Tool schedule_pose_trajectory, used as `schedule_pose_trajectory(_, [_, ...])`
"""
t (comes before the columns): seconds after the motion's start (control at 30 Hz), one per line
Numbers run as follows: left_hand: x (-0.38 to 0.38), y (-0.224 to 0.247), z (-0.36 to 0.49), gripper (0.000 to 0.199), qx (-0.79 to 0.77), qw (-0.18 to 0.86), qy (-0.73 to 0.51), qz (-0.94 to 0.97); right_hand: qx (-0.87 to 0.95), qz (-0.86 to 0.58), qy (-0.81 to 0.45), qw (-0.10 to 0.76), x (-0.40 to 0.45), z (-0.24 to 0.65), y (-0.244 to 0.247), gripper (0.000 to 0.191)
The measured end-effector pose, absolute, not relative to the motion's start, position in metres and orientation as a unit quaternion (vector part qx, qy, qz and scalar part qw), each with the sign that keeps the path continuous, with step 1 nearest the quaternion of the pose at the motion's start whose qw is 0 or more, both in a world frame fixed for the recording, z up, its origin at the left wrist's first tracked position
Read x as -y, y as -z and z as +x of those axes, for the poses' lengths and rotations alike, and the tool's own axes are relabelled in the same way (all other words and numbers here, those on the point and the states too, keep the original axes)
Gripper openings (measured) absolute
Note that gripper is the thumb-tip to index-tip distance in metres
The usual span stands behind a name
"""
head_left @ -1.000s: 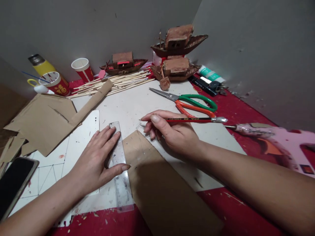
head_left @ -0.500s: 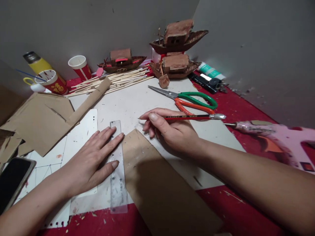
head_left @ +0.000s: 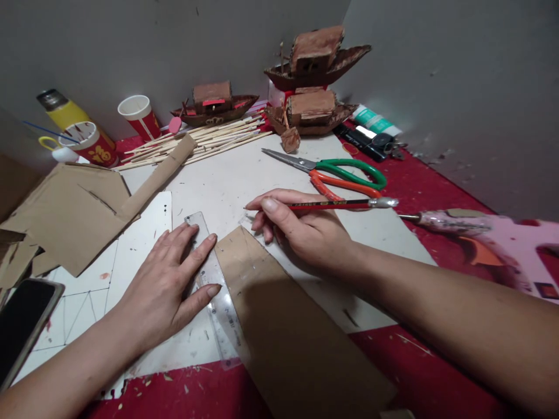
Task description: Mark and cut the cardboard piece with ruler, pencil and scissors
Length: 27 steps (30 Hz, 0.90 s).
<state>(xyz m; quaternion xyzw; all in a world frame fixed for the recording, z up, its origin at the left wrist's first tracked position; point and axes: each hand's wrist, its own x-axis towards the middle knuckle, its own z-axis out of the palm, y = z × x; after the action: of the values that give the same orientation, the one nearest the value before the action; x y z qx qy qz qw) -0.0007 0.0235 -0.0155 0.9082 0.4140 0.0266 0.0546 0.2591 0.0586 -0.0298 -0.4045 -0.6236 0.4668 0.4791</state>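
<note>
My left hand (head_left: 170,279) lies with fingers spread on a clear plastic ruler (head_left: 222,323), its fingertips pressing the ruler down. The ruler is slanted along the left edge of a brown cardboard piece (head_left: 279,314), partly over it. Faint pencil lines show near that cardboard's pointed far end. My right hand (head_left: 310,230) grips a red and black pencil (head_left: 332,203) between thumb and fingers. The pencil lies nearly level, its tip to the left, just above the white sheet (head_left: 218,180) beyond the cardboard's point.
Scissors (head_left: 323,171) with green and orange handles lie beyond my right hand. A pink glue gun (head_left: 489,238) is at the right. Cardboard scraps (head_left: 82,209) and a phone (head_left: 26,326) are at the left. Wooden sticks (head_left: 209,139) and cardboard boats (head_left: 310,110) stand along the back.
The ruler has turned under my left hand: its far end moved left and its near end right, onto the cardboard's edge. My right hand with the pencil has hardly moved.
</note>
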Motion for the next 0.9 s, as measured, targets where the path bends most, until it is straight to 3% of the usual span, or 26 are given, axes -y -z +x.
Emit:
schedule_pose_trajectory(0.4, [-0.024,0.018,0.001,0.07,-0.422,0.038,-0.06,0.904,0.609,-0.412,-0.486,0.472,-0.045,0.259,0.016,0.04])
schedule_pose_trajectory(0.9, [-0.023,0.02,0.002,0.072,-0.407,0.054,-0.033,0.911,0.641,-0.431,-0.483,0.412,-0.038,0.252,0.01,0.025])
